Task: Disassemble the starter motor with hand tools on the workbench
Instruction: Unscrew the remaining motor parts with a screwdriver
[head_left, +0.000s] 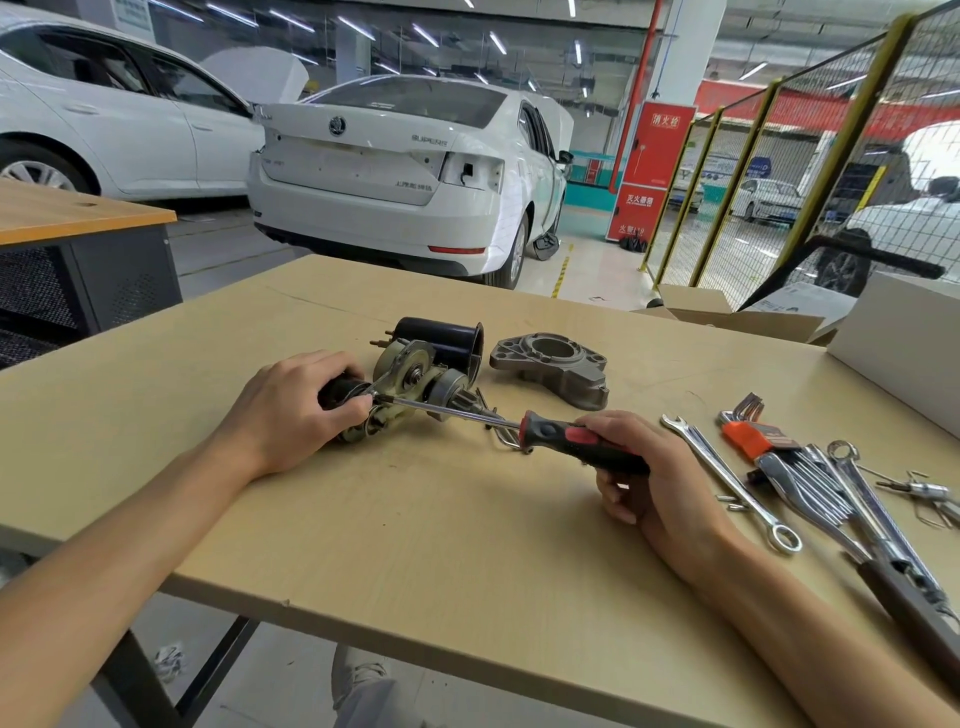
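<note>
Here the left hand (291, 410) grips the starter motor (405, 384) while the right hand (649, 467) holds the screwdriver (519, 428), its tip seemingly at a screw.

On the workbench (415, 519), the housing (553, 366) lies right of the motor (415, 374), wrenches (810, 483) farther right.

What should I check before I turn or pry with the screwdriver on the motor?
1. Right hand grips the screwdriver handle: ok.
2. Left hand holds the motor down on the table: ok.
3. Screwdriver tip seated in a screw or slot: cannot tell, the left fingers hide it.
4. Left fingers clear of the tip: not ok, they sit right beside it.
5. Removed end housing lies apart from the motor: ok.
6. Wrenches and hex keys lie right of the screwdriver hand: ok.
</note>
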